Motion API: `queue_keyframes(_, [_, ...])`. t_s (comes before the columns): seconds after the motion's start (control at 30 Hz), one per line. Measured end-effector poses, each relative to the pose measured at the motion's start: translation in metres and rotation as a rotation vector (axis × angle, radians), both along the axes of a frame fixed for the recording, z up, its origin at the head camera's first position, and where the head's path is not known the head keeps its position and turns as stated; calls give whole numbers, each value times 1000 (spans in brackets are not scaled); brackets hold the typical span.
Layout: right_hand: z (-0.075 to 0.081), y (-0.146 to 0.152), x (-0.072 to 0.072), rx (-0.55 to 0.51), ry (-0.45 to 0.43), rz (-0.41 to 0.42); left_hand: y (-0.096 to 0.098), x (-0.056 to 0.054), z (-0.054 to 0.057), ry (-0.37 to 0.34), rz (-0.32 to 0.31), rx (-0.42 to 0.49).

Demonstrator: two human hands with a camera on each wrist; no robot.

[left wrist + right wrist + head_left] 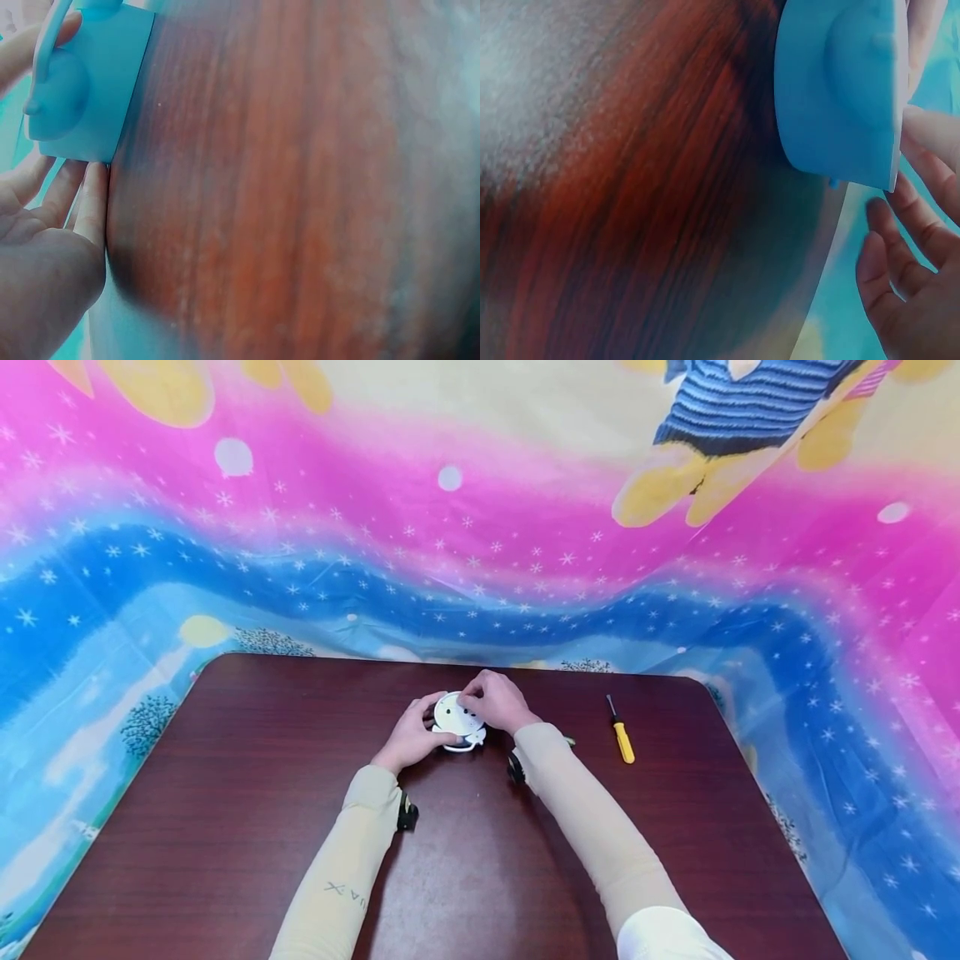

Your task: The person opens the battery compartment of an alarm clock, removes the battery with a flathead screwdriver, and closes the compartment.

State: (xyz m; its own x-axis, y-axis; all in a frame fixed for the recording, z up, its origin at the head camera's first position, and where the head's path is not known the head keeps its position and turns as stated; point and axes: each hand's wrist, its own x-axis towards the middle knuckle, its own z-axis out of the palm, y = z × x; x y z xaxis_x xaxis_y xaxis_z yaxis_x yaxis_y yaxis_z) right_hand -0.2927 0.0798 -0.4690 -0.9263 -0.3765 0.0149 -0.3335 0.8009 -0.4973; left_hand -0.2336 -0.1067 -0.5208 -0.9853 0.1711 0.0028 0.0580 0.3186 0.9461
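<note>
A white plastic piece with a round flat face (pixel 454 713), dark holes in it and a curved loop at its near side, is held up over the table's far half. My left hand (pixel 412 732) grips it from the left, thumb on the near side and fingers on the far side. In the left wrist view its body (pixel 97 97) looks blue and boxy. My right hand (pixel 498 700) has its thumb and fingertips together at the face's upper right. Whether they pinch something small is hidden. The right wrist view shows its other fingers (pixel 900 255) loosely bent beside the piece (pixel 847 97).
A screwdriver with a yellow handle (pixel 623 743) lies right of my right arm. A small greenish end (pixel 570 742) of something pokes out by the right sleeve. The dark wooden table (pixel 247 793) is bordered by a printed cloth (pixel 480 585) behind and along the sides.
</note>
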Motion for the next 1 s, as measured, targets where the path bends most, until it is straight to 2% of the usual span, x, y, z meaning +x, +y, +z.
queue_keyframes(0.43, [-5, -1, -1, -64, -26, -19, 0, 1, 2, -13, 4, 13])
queue_keyframes(0.77, [-6, -1, 0, -90, 7, -9, 0, 1, 2, -15, 7, 10])
queue_keyframes(0.87, [-6, -2, 0, -132, -39, -38, 1, 2, 3, -9, 9, 7])
queue_keyframes(1.0, [-7, -2, -2, -220, -164, -96, 1, 2, 4, 1, 6, 10])
